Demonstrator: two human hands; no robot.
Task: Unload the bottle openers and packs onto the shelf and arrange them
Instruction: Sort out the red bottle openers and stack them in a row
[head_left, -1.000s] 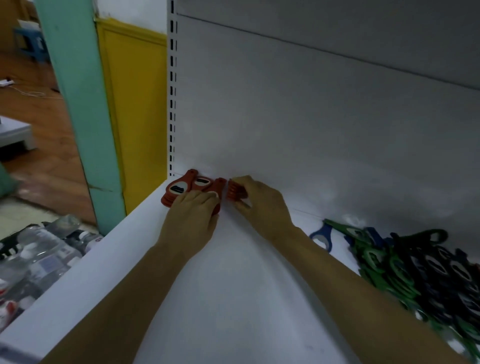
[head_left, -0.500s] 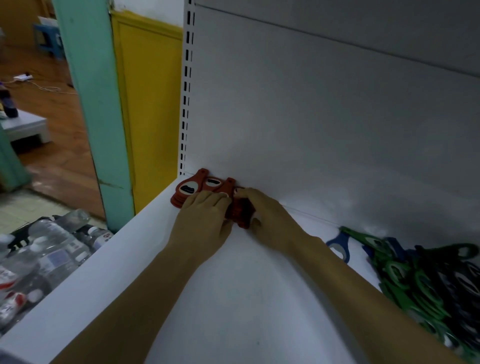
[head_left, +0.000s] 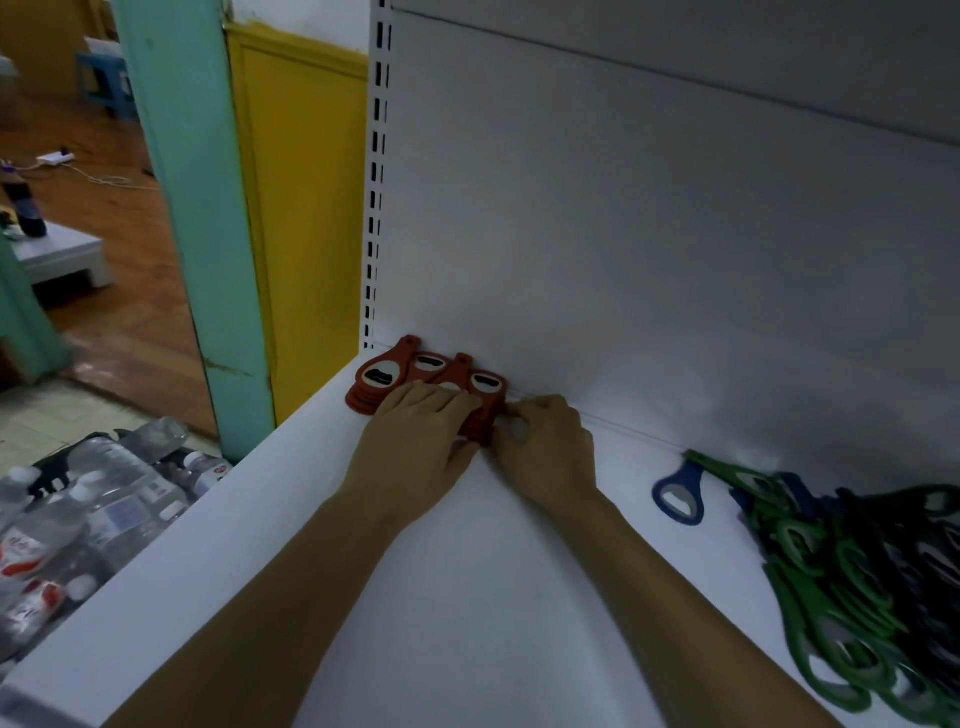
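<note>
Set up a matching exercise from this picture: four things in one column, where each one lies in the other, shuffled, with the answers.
Things:
1. red bottle openers
2. blue bottle opener
3. green bottle openers
4. water bottles

Places:
A. heaped at the right of the shelf
B. below the shelf, to its left
C. back left corner of the shelf
D. lying singly at the heap's left edge

Pairs: 1-C, 2-D, 3-A, 4-B

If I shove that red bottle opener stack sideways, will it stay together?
Probably stiff: the red bottle openers look like flat moulded plastic. Likely light, being thin. Loosely overlapped, they may fan out on the smooth shelf.
</note>
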